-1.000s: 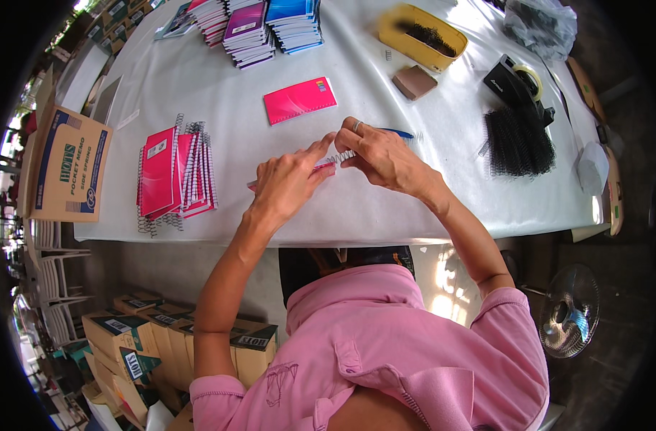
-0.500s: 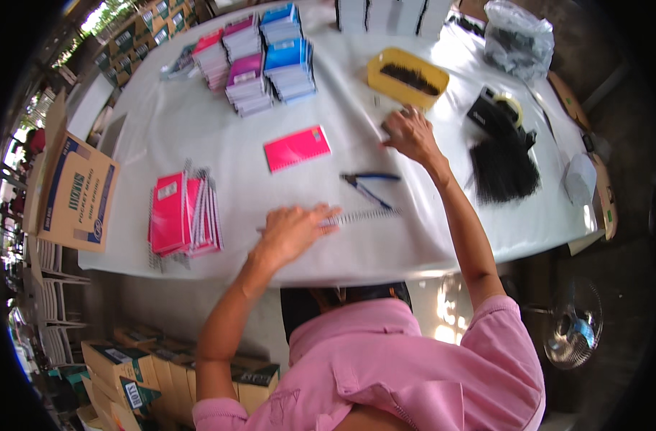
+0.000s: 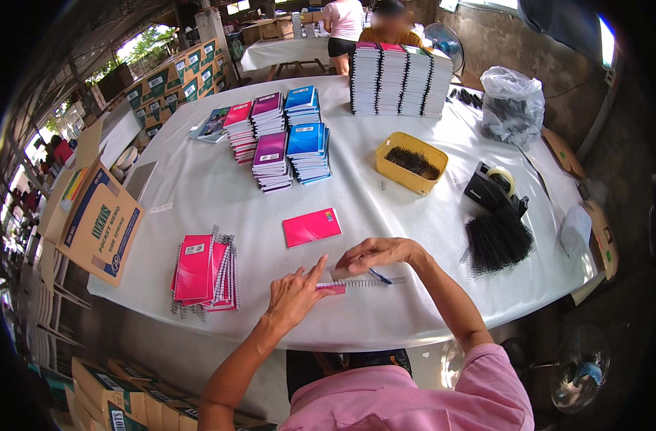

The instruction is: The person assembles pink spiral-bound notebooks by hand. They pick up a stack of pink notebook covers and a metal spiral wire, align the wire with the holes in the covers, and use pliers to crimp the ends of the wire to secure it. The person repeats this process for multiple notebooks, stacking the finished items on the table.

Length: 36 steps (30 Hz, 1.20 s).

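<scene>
My left hand point(image 3: 293, 296) lies over a small pink notebook point(image 3: 333, 289) near the table's front edge, its fingers stretched out and the thumb along the cover. A thin wire coil point(image 3: 369, 283) sticks out to the right from the notebook's edge. My right hand point(image 3: 377, 256) is closed on a small grey-brown block point(image 3: 340, 274), held just above the coil. Pliers with blue handles point(image 3: 379, 276) lie partly hidden beneath that hand. Another pink notebook point(image 3: 312, 227) lies flat just beyond my hands. To the left is a pile of pink notebooks with coils point(image 3: 198, 269).
Notebook stacks point(image 3: 272, 154) and a tall notebook row point(image 3: 399, 82) stand farther back. A yellow tub point(image 3: 407, 179) holds dark coils. On the right are a tape dispenser point(image 3: 493, 188), black coils point(image 3: 496, 241) and a plastic bag point(image 3: 513, 104). A carton point(image 3: 98, 223) stands left; people are behind.
My right hand has come back from beside the yellow tub to the coil near my left hand, holding the block. The left hand's index finger has lifted. The view has tilted up.
</scene>
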Motion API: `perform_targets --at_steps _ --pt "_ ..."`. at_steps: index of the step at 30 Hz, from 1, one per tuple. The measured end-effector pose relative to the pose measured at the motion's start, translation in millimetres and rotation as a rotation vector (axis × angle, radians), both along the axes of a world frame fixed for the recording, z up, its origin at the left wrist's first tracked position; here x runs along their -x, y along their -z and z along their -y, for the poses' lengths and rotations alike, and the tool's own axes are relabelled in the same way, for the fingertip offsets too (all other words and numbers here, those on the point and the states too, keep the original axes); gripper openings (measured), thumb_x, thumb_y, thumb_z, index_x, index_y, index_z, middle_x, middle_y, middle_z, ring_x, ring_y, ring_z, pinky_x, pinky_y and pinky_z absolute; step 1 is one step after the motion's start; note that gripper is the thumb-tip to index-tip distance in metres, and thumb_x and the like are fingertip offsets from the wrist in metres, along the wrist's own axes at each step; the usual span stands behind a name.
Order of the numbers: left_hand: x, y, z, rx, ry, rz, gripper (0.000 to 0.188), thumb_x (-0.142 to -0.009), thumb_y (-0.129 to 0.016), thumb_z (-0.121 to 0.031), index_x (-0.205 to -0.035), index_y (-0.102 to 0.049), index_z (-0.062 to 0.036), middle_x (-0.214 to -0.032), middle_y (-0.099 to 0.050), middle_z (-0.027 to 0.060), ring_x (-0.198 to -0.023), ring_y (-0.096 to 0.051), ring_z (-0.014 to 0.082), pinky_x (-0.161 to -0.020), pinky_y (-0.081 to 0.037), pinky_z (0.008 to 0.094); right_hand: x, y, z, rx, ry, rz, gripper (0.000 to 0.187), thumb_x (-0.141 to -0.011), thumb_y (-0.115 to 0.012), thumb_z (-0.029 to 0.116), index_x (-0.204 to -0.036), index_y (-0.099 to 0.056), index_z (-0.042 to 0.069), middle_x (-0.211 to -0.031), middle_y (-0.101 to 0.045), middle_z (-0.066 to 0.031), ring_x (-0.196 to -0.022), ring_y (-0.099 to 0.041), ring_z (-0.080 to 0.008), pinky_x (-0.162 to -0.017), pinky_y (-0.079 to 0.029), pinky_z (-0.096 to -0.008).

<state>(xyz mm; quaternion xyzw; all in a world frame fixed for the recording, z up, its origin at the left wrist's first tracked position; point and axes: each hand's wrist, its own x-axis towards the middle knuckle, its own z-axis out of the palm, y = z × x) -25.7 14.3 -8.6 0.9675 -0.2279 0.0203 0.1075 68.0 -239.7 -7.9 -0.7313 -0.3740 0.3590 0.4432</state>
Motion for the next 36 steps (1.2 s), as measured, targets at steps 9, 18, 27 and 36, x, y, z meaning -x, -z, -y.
perform_targets --at_steps 9,18,27,36 --pt "-5 18 -8 -0.011 -0.031 0.150 0.073 -0.082 -0.065 -0.055 -0.140 -0.049 -0.0144 -0.097 -0.068 0.0207 -0.085 -0.068 0.0380 -0.066 -0.054 0.0463 3 -3 -9 -0.186 0.045 -0.145 0.061 -0.088 -0.062 0.050 -0.126 -0.062 0.002 -0.119 -0.064 -0.0172 -0.117 -0.056 -0.0275 -0.104 -0.039 -0.0368" --pt "-12 12 -11 0.015 -0.057 0.155 0.070 -0.081 -0.067 -0.054 -0.136 -0.052 -0.0133 -0.100 -0.067 0.0225 -0.090 -0.066 0.0409 -0.075 -0.053 0.0494 -10 1 -17 -0.111 0.063 -0.082 0.073 -0.082 -0.066 0.053 -0.126 -0.059 -0.005 -0.118 -0.063 -0.0185 -0.113 -0.057 -0.0273 -0.101 -0.041 -0.0368" --pt "-17 12 -15 0.172 -0.117 0.089 0.073 -0.074 -0.074 -0.051 -0.138 -0.052 -0.0218 -0.116 -0.064 0.0235 -0.106 -0.064 0.0407 -0.079 -0.055 0.0491 -15 -3 -32 -0.105 0.076 -0.105 0.073 -0.078 -0.068 0.052 -0.122 -0.061 -0.006 -0.118 -0.063 -0.0191 -0.113 -0.058 -0.0294 -0.102 -0.040 -0.0360" --pt "-24 27 -15 0.265 -0.197 0.128 0.082 -0.073 -0.075 -0.047 -0.145 -0.042 -0.0263 -0.138 -0.056 0.0037 -0.130 -0.048 0.0364 -0.090 -0.054 0.0454 -29 14 -21 -0.357 0.109 -0.384 0.069 -0.077 -0.072 0.047 -0.121 -0.063 -0.005 -0.116 -0.064 -0.0180 -0.109 -0.060 -0.0259 -0.099 -0.042 -0.0332"
